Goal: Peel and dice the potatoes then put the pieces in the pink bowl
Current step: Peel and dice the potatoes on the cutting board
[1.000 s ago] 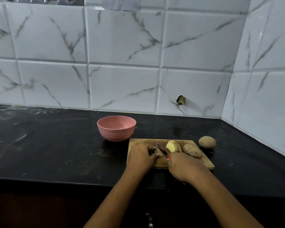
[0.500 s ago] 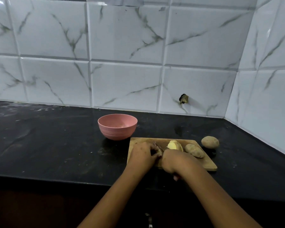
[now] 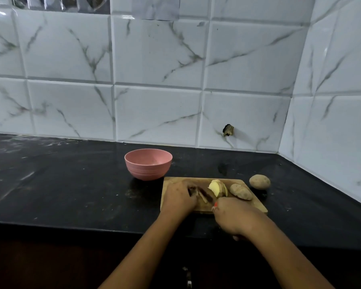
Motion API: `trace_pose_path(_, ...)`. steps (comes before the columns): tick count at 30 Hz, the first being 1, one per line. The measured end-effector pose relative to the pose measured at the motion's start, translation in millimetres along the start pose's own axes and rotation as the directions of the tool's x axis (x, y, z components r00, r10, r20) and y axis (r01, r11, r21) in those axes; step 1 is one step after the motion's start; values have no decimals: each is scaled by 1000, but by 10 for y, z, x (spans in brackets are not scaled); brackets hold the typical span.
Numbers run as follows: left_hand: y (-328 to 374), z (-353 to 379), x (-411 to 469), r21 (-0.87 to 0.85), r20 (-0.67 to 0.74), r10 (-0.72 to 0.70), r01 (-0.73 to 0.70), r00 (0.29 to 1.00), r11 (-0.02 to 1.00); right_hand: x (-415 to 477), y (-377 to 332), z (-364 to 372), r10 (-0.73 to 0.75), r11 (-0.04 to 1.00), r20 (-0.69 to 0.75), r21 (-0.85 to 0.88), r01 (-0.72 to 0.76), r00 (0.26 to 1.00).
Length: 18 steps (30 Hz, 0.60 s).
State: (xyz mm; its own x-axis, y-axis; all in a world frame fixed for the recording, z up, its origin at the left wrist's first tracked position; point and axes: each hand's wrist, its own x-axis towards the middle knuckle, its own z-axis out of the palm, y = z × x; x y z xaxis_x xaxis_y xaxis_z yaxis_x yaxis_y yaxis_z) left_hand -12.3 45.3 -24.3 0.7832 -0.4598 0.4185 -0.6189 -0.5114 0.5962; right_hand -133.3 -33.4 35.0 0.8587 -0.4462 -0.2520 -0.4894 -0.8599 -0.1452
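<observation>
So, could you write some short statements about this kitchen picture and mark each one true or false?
1. The pink bowl holds diced potato. False: it looks empty.
2. A whole unpeeled potato lies on the counter, off the cutting board. True.
3. The right hand grips the knife. True.
4. The bowl stands right of the board. False: it stands left of it, further back.

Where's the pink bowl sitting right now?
In the head view, the pink bowl stands on the black counter, left of centre, just beyond the far left corner of the cutting board.
</observation>
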Motion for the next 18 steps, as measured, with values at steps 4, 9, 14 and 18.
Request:
trace_pose_path(4,28,-34,106,36,109,5,-9,994,999,95,119,5,-11,982,-63,187,23,998)
trace_pose_path(9,-17,-96,301,83,246,3,-24,969,996,242,158,89,-18,947,-294,302,111,956)
trace_pose_path(14,-54,-90,405,32,263,105,-117,959,993,346,77,159,22,961,-424,260,98,906)
trace_pose_path(18,-105,-79,417,-8,218,137,-138,966,990,439,26,182,23,957,-413,273,99,911)
